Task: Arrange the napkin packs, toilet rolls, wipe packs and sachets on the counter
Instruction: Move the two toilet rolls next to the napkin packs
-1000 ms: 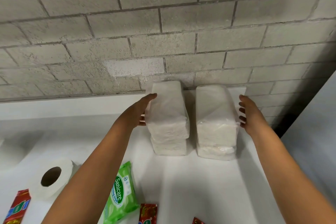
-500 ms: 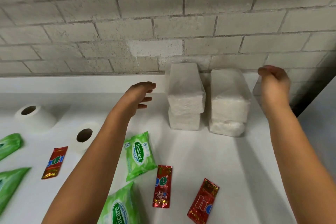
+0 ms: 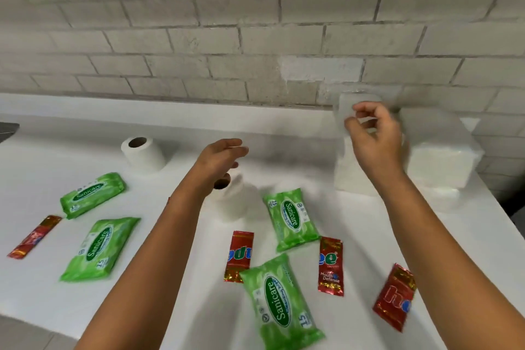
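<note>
A white counter (image 3: 326,224) beneath a brick wall is strewn with green wipe packs (image 3: 98,248), red sachets (image 3: 331,266), toilet rolls (image 3: 143,153) and stacked napkin packs (image 3: 441,156).

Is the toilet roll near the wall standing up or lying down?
Standing upright: the far toilet roll rests on one flat end, and its cardboard core opening faces up.
</note>
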Demonstrator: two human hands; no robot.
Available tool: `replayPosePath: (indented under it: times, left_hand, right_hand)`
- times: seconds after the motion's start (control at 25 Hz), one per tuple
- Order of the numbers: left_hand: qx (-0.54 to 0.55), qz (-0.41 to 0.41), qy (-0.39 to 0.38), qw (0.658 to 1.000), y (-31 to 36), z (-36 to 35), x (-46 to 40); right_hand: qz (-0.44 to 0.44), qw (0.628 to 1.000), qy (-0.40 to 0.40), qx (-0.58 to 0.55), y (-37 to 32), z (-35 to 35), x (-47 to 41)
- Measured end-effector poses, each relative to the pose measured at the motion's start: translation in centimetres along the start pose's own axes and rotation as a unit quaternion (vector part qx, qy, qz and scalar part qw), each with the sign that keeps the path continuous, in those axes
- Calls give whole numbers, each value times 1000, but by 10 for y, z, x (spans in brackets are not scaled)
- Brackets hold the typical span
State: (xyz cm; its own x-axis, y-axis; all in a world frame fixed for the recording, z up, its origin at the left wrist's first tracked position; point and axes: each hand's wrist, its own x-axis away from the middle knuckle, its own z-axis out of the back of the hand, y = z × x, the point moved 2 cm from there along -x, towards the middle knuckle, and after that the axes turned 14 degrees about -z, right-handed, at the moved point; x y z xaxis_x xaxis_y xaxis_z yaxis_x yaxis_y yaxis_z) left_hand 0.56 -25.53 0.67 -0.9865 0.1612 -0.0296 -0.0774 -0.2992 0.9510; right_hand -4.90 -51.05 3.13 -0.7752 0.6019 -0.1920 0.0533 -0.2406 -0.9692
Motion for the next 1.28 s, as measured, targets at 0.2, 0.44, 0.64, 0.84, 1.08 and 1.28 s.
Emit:
replayPosePath:
  times: [0.2,0.44,0.64,0.84,1.08,1.28]
  left_hand:
    - [-34,-15,7,999,-39,81,6]
    - [-38,-21,126,991,-88,150,-8]
    - [-68,-31,189,979,-120,173,-11]
    - [-61,-72,233,968,-140,191,-19]
    - [-8,31,205,978,-177,219,-62]
    - [-5,40,171,984,-195,236,-95]
  right_hand:
    - [-12,994,-67,85,11,-104,55]
    - [-126,956,-204,172,60,-171,113]
    - [-134,948,-234,169,82,-190,126]
    - [-180,948,-235,115,95,-197,126]
    - [-187,953,-212,111,102,-209,124]
    - [-202,968,-140,45,90,-222,132]
